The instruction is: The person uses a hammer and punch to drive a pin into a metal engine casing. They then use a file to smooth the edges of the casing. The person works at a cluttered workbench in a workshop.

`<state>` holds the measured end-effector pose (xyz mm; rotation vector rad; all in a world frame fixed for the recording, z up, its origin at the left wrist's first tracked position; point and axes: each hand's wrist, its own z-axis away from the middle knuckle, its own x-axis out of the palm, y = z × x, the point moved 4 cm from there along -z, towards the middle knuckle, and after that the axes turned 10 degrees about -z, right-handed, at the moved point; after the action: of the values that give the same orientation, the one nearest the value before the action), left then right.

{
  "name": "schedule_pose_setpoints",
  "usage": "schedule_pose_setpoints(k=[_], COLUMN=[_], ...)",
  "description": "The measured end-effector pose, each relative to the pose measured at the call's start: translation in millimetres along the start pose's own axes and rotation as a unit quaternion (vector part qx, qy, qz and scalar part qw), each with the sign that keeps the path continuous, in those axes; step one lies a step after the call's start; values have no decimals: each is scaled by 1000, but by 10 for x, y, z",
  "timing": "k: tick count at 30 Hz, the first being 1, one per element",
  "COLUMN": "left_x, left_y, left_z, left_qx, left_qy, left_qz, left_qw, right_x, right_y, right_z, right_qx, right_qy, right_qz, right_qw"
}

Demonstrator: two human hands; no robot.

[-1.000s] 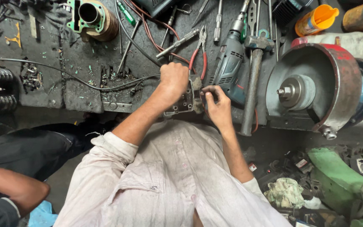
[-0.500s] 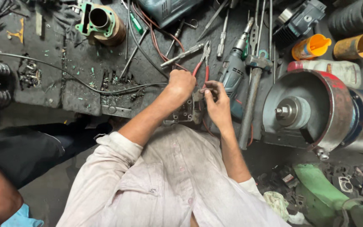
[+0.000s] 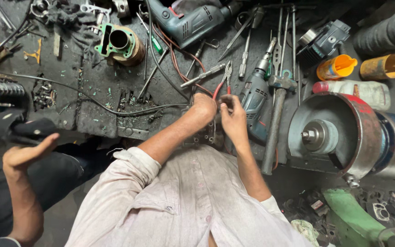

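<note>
My left hand [image 3: 204, 107] is a closed fist clamped on a dark metal engine part [image 3: 205, 136] at the front edge of the workbench. My right hand [image 3: 233, 118] is right beside it, fingers pinched together on the top of the same part; what sits between the fingertips is hidden. Red-handled pliers [image 3: 223, 81] lie just beyond both hands. A grey-green electric drill [image 3: 255, 98] lies to the right of my right hand, with a hammer [image 3: 276, 114] beside it.
A grinding machine with a red-rimmed guard [image 3: 344, 132] stands on the right. A green cylinder block [image 3: 119, 42], a second drill [image 3: 193, 23], screwdrivers, cables and an orange cup [image 3: 334, 67] crowd the bench. Another person's hand [image 3: 26, 153] is raised at the left.
Both hands stay on the part, the right one shifting its fingers slightly. The other person's hand has risen at the left. The view has tilted toward the back of the bench.
</note>
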<state>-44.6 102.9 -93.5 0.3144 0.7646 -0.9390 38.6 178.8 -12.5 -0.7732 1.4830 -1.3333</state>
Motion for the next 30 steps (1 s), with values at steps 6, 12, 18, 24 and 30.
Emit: schedule_pose_setpoints(k=[6,12,18,24,30], left_x=[37,19,-54,66,304], left_y=[-45,-178,-498,-595,-1042], left_z=[-8,548,1508,2056,2033], left_qx=[-3,-23,47,-122,-233], left_qy=[39,269,416,554,548], left_qz=[47,117,328,349,261], left_qw=[998,956,847,746,760], right_x=[81,142,178,232,188], right_y=[-44,71,89,-115,-294], right_z=[-52,-9,41,105,174], right_qx=[-6,32,-37,-81,-69], right_qy=[-28,-71,-114,-168,-127], right_qz=[38,84,173,205,320], right_qw=[999,993,978,961,936])
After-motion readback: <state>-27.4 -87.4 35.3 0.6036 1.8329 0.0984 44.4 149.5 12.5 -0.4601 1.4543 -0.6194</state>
